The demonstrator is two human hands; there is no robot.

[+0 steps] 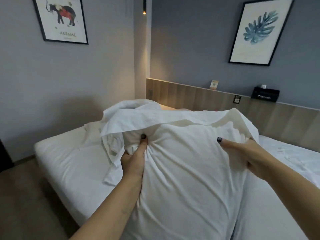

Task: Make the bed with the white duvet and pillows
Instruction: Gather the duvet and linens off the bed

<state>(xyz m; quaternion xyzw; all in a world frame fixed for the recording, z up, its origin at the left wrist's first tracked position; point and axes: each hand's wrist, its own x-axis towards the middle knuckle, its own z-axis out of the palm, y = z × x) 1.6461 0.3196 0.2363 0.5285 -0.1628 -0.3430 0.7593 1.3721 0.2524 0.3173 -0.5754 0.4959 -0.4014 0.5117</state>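
White pillow [187, 170] upright between hands, left [134, 161] pinching its near-left corner, right [252, 158] gripping the case [155, 116] edge.

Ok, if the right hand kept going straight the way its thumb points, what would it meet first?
The right hand points left across the plump white pillow it grips. Going on, it would likely slide over that fabric toward the left hand; depth is unclear.

I've got a plump white pillow [187, 170] upright in front of me, its loose pillowcase [149, 116] bunched over the top, above the white-sheeted bed [65, 158].
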